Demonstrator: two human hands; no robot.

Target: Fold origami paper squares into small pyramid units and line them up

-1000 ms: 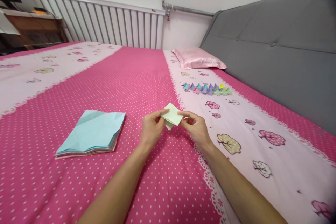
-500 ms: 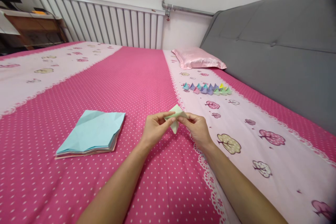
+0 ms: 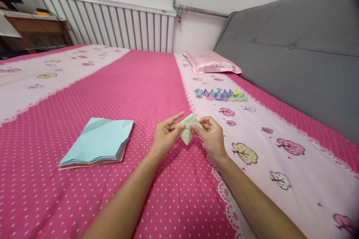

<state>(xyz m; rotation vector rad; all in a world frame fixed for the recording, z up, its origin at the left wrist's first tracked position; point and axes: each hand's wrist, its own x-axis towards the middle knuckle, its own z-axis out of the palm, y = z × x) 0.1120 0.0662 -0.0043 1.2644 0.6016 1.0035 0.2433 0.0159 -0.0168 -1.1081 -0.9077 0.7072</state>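
Between my two hands is a pale green folded paper (image 3: 188, 134), diamond-shaped with a crease across its middle. My left hand (image 3: 164, 135) pinches its left corner with the thumb on top, while the index finger stretches out past the paper. On the other side, my right hand (image 3: 212, 136) grips the right corner, thumb on the front face and fingers curled behind. Parts of the fingers behind the paper are hidden. To the left lies a stack of square paper sheets (image 3: 98, 140), light blue on top.
Several small folded paper pieces (image 3: 221, 95) in blue, purple, pink, green and yellow stand in rows at the right. Behind them rests a pink pillow (image 3: 211, 62) by the grey headboard (image 3: 294, 48). A white radiator (image 3: 112, 22) lines the wall beyond the bed (image 3: 146, 82).
The green paper now shows a flatter, wider diamond face towards me. My left index finger has lifted off the paper and straightened. The stack and small pieces have stayed put.
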